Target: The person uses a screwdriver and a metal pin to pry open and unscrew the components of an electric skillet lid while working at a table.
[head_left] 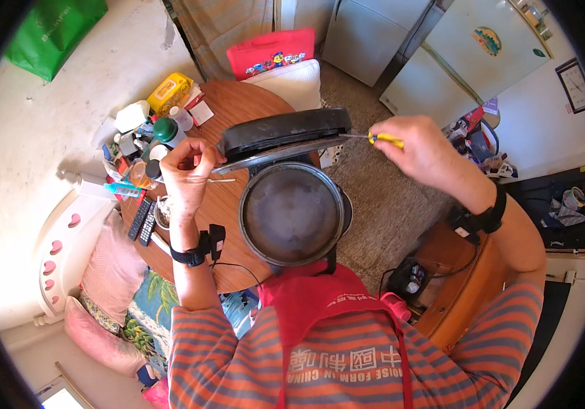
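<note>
An electric griddle stands opened at the edge of the round wooden table. Its lower round plate [292,213], dark grey with a metal rim, faces up in front of me. Behind it the black upper half [285,131] is raised on edge, with a thin metal plate [275,155] along its near side. My left hand [186,174] pinches the left end of that thin metal plate. A yellow-handled screwdriver [386,140] is gripped in my right hand [418,150]. Its shaft points left, and the tip is at the right end of the raised half.
Bottles, a green-lidded container [165,129], a yellow pack of wipes [169,93] and remote controls [143,219] crowd the left of the wooden table [221,235]. A chair with a red cover [272,54] stands beyond. Right of me is a wooden cabinet [452,276].
</note>
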Demonstrator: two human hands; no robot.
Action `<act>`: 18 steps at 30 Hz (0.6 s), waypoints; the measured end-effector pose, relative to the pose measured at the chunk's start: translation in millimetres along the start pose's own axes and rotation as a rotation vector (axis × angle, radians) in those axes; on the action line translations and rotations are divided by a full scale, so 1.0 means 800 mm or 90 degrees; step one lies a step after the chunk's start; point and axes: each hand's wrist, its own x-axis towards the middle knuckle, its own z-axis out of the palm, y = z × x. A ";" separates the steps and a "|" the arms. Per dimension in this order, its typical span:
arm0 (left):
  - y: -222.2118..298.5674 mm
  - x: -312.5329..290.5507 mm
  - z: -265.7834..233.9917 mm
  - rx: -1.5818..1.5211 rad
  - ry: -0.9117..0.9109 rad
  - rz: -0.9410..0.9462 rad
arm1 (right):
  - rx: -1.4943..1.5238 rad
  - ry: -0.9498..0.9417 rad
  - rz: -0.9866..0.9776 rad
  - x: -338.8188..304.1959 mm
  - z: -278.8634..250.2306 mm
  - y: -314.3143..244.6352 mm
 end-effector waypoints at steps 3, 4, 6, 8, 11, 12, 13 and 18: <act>-0.004 -0.006 -0.001 0.002 0.001 -0.011 | -0.329 -0.059 -0.302 -0.016 0.008 -0.014; -0.001 -0.007 0.000 0.001 0.001 -0.010 | -0.407 -0.088 -0.331 -0.022 0.006 -0.024; 0.000 -0.007 0.000 0.016 -0.005 -0.006 | -0.277 -0.050 -0.287 -0.013 0.010 -0.006; 0.002 -0.012 -0.001 0.049 -0.023 -0.005 | -0.014 -0.019 -0.090 -0.006 0.002 0.003; 0.003 -0.028 0.005 0.021 -0.007 -0.013 | -0.010 -0.029 -0.029 -0.017 0.008 0.003; 0.004 -0.027 0.007 0.011 -0.001 -0.008 | -0.173 -0.046 -0.149 -0.025 0.014 0.000; 0.003 -0.027 0.008 0.010 -0.002 -0.008 | -0.335 -0.065 -0.268 -0.037 0.023 -0.004; 0.002 -0.026 0.012 0.035 0.026 -0.002 | -0.156 0.066 -0.186 -0.048 0.047 0.014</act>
